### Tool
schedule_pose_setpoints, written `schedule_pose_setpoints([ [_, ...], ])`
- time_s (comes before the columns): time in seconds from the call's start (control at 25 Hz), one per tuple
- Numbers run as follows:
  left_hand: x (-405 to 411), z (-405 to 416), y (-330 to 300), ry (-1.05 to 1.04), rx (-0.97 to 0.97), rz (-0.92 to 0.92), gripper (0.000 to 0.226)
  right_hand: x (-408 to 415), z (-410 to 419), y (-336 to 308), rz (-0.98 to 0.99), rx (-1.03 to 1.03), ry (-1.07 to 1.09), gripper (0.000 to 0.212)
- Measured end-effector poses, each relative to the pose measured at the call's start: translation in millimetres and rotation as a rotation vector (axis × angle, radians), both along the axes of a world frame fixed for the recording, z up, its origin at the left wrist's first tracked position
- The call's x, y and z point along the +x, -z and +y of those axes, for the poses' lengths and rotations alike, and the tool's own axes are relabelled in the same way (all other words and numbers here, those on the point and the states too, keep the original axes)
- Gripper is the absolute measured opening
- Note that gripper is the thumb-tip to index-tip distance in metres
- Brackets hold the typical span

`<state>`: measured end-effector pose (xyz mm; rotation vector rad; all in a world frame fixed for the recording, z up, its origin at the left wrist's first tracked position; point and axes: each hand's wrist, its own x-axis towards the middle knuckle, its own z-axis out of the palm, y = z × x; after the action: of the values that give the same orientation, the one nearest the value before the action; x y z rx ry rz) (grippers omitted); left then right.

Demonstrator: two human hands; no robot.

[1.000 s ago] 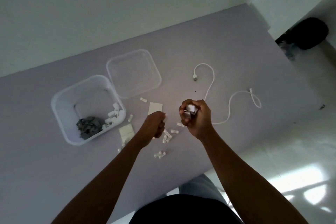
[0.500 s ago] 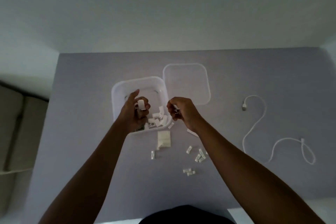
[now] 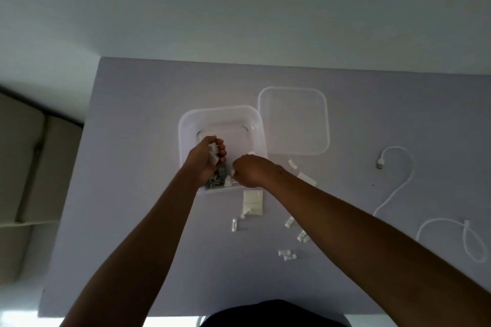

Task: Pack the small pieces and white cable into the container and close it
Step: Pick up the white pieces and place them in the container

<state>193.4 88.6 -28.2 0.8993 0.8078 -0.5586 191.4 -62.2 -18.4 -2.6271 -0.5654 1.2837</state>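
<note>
Hovering over the open container, both hands are mid-drop. The left hand has its fingers curled around a few small white pieces, pinched against the thumb above the container's interior. The right hand is closed in a loose fist at the container's near right corner; whether it holds anything I cannot tell, since its fingers face away.

Such pieces look light, hard and smooth, likely to skitter if nudged, so pinching several together or sweeping them into a cupped palm seems the surest hold. More loose pieces lie scattered on the desk near the right forearm, with a flat cream part just in front of the container.

Limp and springy by the look of it, the white cable sprawls well to the right, apart from both hands; coiling it first would probably help. The clear lid rests beside the container.
</note>
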Motion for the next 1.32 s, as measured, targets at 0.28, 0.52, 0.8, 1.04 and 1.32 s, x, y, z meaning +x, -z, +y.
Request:
schedule_pose_setpoints([
  [0.28,12.0,-28.2,3.4,0.239,0.391,-0.035,0.023,-9.2,-28.8,-14.6,-0.103,0.263,0.196,0.029],
  [0.52,-0.2,-46.3,5.0,0.720,0.669,-0.372,0.033,-35.4,-79.2,-50.8,-0.316,0.666,0.858,0.028],
  [0.8,-18.9,-49.8,-6.0,0.767,0.803,-0.478,0.037,-84.0,-127.9,-6.6,-0.361,0.500,1.217,0.029],
  [1.04,-40.7,-55.9,-17.1,0.748,0.941,-0.598,0.028,-83.3,-135.0,24.8,-0.395,0.305,0.914,0.048],
  [1.32,-86.3,-60.5,-49.9,0.475,1.146,-0.931,0.008,-76.2,-106.7,43.2,-0.389,0.270,0.552,0.058],
])
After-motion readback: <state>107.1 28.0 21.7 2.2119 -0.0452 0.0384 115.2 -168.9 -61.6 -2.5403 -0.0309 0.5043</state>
